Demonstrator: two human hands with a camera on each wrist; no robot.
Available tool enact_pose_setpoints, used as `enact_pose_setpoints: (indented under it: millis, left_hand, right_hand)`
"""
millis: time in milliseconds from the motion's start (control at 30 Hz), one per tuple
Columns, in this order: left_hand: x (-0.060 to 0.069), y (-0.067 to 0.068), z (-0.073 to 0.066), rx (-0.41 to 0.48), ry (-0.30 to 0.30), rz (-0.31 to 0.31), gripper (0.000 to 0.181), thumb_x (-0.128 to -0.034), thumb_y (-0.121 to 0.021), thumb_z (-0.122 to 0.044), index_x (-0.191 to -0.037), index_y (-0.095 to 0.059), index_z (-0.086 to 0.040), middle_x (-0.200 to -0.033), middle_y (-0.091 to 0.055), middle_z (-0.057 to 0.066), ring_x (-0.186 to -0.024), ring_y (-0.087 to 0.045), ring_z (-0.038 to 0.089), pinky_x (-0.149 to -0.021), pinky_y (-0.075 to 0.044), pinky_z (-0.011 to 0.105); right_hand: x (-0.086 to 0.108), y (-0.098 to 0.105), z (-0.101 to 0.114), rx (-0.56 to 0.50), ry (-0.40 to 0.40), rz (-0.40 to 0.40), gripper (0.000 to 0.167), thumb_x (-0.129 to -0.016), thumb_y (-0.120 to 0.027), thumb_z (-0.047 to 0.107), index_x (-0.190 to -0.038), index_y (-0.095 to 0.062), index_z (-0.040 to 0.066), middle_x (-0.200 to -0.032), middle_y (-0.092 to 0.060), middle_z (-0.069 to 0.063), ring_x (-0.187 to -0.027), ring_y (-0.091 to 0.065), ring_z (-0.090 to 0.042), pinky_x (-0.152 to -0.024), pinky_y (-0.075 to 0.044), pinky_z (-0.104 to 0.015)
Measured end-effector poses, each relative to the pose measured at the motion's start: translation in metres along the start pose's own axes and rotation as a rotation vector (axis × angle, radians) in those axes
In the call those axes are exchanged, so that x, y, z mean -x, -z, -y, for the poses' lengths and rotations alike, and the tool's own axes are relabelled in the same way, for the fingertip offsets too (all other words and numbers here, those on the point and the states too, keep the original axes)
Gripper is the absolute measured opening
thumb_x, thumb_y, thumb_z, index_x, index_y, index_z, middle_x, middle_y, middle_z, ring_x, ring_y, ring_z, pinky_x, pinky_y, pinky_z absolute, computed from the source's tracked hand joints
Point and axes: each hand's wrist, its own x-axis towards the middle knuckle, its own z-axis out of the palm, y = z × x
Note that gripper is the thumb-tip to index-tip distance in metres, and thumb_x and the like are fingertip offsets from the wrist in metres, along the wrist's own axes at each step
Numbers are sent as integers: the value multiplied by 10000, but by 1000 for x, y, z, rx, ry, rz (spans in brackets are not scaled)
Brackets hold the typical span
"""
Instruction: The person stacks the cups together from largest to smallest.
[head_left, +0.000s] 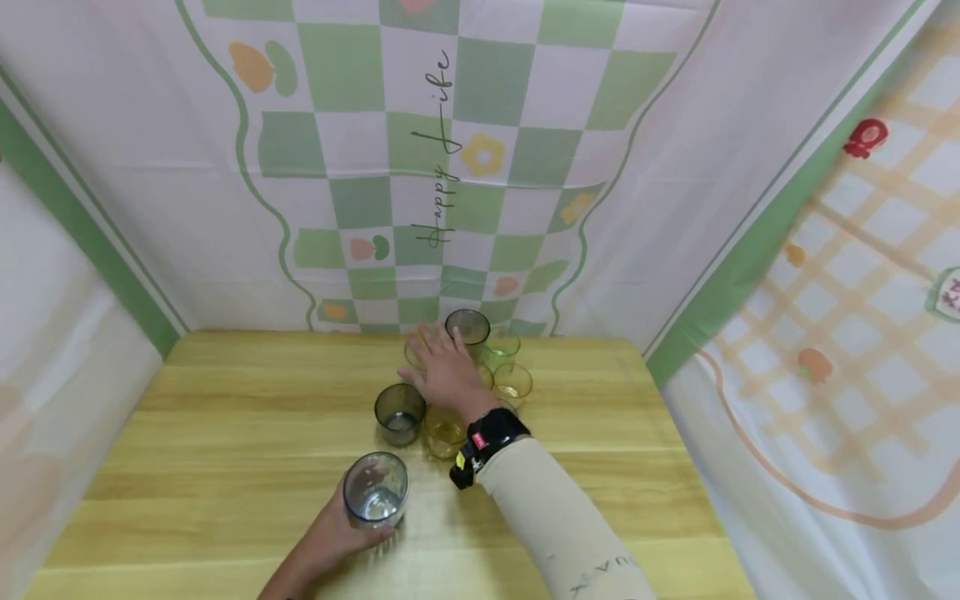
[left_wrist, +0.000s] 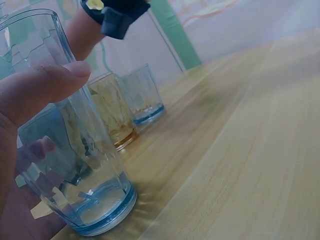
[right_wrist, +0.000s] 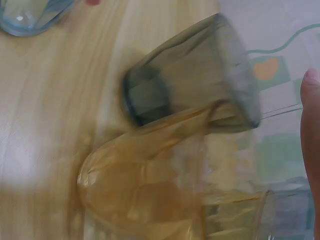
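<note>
My left hand (head_left: 330, 532) grips a tall clear drinking glass (head_left: 377, 493) near the table's front, its thumb across the side. In the left wrist view the glass has a blue-tinted base close to the tabletop. My right hand (head_left: 448, 372) is stretched over a cluster of glasses, fingers spread and extended. Its thumb is near a dark grey glass (head_left: 471, 323) at the back. Nearer to me stand another grey glass (head_left: 400, 415) and an amber glass (head_left: 444, 437). The hand and wrist partly hide other glasses beneath them.
Right of the right hand stand a green glass (head_left: 506, 344) and a yellow glass (head_left: 514, 382). The wooden table (head_left: 225, 450) ends at a patterned cloth backdrop (head_left: 420, 192), with cloth on both sides. A black strap with a device (head_left: 495, 435) is on the right wrist.
</note>
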Motion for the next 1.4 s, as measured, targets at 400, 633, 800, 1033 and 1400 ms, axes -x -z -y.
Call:
enact_pose_setpoints:
  millis: [400,633,800,1033,1400]
  left_hand:
    - [1,-1,2,-22,4,-21,1068,-631,-960,-132,-1514,-364,-70,-1391,-572,219,-1294,-520,455,-1104,-323,692]
    - [1,-1,4,-4,-2,-24,1065,-623,-962,-116,-1507,-371,-64,-1393,-577,189,-1294,-526,420,-1115,-331,660]
    - [1,-1,4,1,-3,-22,1061,-622,-959,-106,-1505,-374,-61,-1388,-581,183,-1288,-532,409,-1115,-338,646]
    - [1,-2,5,11,16,-10,1074,-632,-955,-113,-1520,-352,-60,-1410,-556,207,-1306,-512,441,-1122,-309,674]
    - [0,-2,6,36,10,-3,1071,-632,-951,-89,-1519,-352,-65,-1403,-563,194,-1303,-519,424,-1130,-302,666]
  right_hand:
    - [-3,-5,0,92,-3,33,623,-1082,-270,531,-1635,-126,284,-1709,-24,-38,-1559,57,-301,-1258,58,-497]
    - [-9,15,3,76,29,127,634,-1075,-365,503,-1628,-194,245,-1697,-83,-113,-1547,-65,-389,-1264,-61,-501]
    - [-12,37,1,60,57,220,677,-1037,-520,476,-1616,-250,252,-1678,-167,-155,-1534,-179,-377,-1258,-150,-492]
    - [-16,56,0,10,70,271,735,-953,-689,443,-1579,-358,246,-1619,-361,-101,-1509,-294,-275,-1258,-106,-532]
    - [-16,69,1,-8,79,286,758,-899,-755,452,-1551,-414,270,-1593,-407,-81,-1474,-358,-279,-1241,-219,-498]
